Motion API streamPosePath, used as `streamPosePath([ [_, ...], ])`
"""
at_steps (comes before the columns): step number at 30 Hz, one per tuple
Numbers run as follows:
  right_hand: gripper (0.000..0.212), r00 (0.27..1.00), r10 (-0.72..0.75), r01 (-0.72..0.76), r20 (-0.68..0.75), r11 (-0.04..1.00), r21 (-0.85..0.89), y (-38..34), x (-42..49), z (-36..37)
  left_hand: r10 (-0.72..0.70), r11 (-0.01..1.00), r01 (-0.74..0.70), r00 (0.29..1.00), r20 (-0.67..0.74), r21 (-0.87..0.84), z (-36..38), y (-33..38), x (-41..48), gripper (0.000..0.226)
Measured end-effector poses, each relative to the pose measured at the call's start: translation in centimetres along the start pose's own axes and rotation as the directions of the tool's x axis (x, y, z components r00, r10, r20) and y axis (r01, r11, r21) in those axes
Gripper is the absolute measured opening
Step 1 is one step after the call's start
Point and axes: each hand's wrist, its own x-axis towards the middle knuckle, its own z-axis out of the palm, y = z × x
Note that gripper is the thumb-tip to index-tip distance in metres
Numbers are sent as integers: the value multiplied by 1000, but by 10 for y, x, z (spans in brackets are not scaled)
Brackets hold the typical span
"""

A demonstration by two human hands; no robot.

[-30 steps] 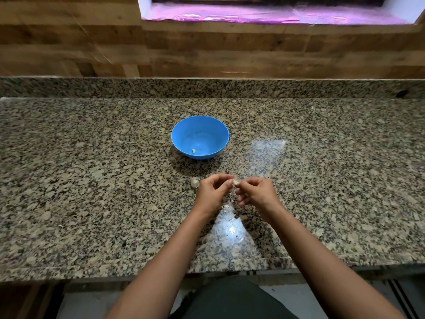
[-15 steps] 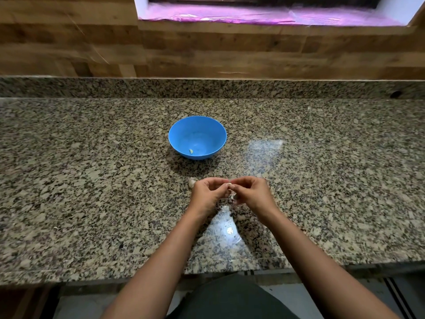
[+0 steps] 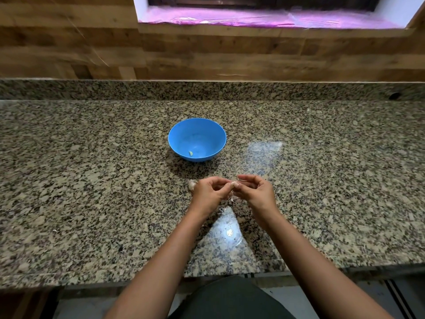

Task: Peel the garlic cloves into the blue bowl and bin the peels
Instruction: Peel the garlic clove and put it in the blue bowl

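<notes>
A garlic clove (image 3: 233,185) sits between the fingertips of both hands, held just above the granite countertop (image 3: 92,180) and on the near side of the blue bowl (image 3: 207,134). The left hand (image 3: 207,192) has its fingers curled, with thumb and fingertips pinching the clove from the left. The right hand (image 3: 255,192) pinches it from the right with thumb and forefinger, its other fingers folded under. The clove is too small and too covered by the fingers to tell how much skin is on it. A pale scrap of peel (image 3: 233,199) shows just under the meeting fingertips; whether it lies on the stone or hangs from the clove cannot be told.

A second garlic clove (image 3: 191,184) lies on the countertop, just beside the left hand's knuckles and partly hidden by them. The bowl stands upright, apart from the hands, and one small peeled clove (image 3: 190,153) rests near its bottom at the near left.

A tiny pale fleck (image 3: 54,230) lies far off to the left on the counter. Behind the bowl rises a low granite ledge (image 3: 207,90), then a wood-patterned wall (image 3: 207,54) and a window sill covered in pink film (image 3: 253,19). Dark clothing (image 3: 230,298) shows below the counter edge.
</notes>
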Motion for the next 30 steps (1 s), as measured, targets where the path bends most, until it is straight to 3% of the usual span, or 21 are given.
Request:
streamPosePath([
  [8,10,999,-46,49,25,994,-101,2,0,-2,-24,1000,24,999,31,-13,-1,2,2,5],
  [16,18,997,70,-76,41,987,144,-2,0,-2,-22,999,22,1000,-4,-47,1,3,3,7],
  [20,27,995,85,-91,48,987,134,1,0,1,-14,1000,13,999,-33,-28,4,1,4,6],
  [30,23,997,72,-76,42,990,118,4,6,-2,-21,996,31,992,-121,80,1,-6,10,11],
])
